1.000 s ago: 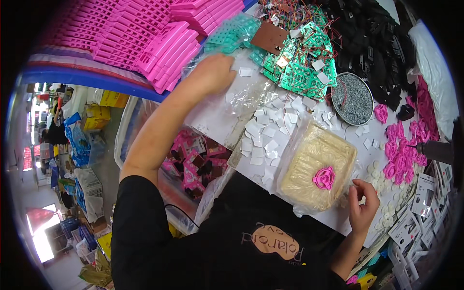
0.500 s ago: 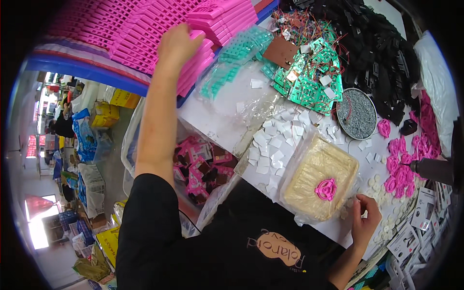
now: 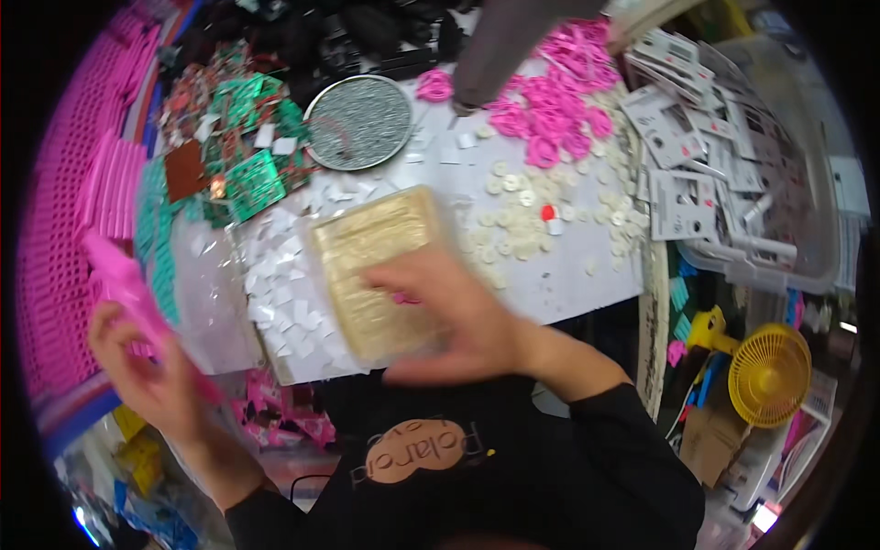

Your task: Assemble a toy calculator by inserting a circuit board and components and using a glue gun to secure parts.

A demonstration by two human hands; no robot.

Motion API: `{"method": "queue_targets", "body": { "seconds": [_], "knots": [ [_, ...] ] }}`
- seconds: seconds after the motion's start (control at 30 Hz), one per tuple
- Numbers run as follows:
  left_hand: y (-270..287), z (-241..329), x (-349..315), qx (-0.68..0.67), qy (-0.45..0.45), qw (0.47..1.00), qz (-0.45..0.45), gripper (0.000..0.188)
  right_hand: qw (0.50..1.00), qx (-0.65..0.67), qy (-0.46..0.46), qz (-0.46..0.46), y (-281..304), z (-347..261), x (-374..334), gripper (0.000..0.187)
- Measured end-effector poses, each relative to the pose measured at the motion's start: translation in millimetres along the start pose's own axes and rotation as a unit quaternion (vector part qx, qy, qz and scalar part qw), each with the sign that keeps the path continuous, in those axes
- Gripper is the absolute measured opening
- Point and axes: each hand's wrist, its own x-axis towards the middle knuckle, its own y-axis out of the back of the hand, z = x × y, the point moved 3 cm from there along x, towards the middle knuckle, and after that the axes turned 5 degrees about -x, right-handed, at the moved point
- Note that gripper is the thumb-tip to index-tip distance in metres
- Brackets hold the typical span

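My left hand [image 3: 151, 376] is closed around a pink plastic casing [image 3: 147, 302] at the left side of the table; motion blurs its details. A block wrapped in clear film, pale yellow [image 3: 367, 247], lies on the table in front of me. Above it hovers my right hand [image 3: 463, 316], slightly smeared, thumb and fingers apart. Under its fingers a bit of a small pink ring-shaped part [image 3: 404, 298] shows on the block; the rest of that part is hidden.
Stacked pink casings [image 3: 115, 188] stand at the left. Green circuit boards [image 3: 255, 183] with wires, a round tin of small grey pieces [image 3: 359, 122] and pink ring parts [image 3: 559, 101] lie farther back. A dark tool [image 3: 504, 50] hangs overhead. White cards [image 3: 683, 202] fill a right-hand bin.
My view has swung to the right. My left hand has drawn back from the stacks with a pink casing. My right hand has moved from beside the wrapped block to over it.
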Motion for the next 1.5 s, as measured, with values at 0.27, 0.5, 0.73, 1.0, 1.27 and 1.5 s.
{"method": "queue_targets", "body": {
  "seconds": [0.27, 0.5, 0.73, 1.0, 1.27, 1.5],
  "knots": [
    [-98, 77, -41, -0.273, 0.070, 0.950, -0.135, 0.061, 0.902, 0.341, -0.240, -0.110, -12, -3, -23, 0.066],
    [-142, 53, -73, -0.607, 0.401, 0.654, -0.208, 0.063, 0.949, 0.174, -0.255, -0.057, 72, 32, -48, 0.053],
    [-140, 57, -65, -0.559, 0.426, 0.702, -0.115, 0.061, 0.679, -0.627, -0.369, 0.102, 279, 79, -115, 0.060],
    [-156, 60, -65, -0.535, 0.401, 0.720, -0.184, 0.057, 0.698, -0.646, -0.259, 0.169, 273, 80, -144, 0.074],
    [-158, 71, -77, -0.674, 0.461, 0.548, -0.182, 0.058, 0.923, -0.340, 0.107, -0.141, 58, -42, -33, 0.068],
    [-130, 57, -87, -0.635, 0.449, 0.607, -0.162, 0.051, 0.973, -0.220, 0.071, -0.012, 23, -15, -6, 0.073]
  ]
}}
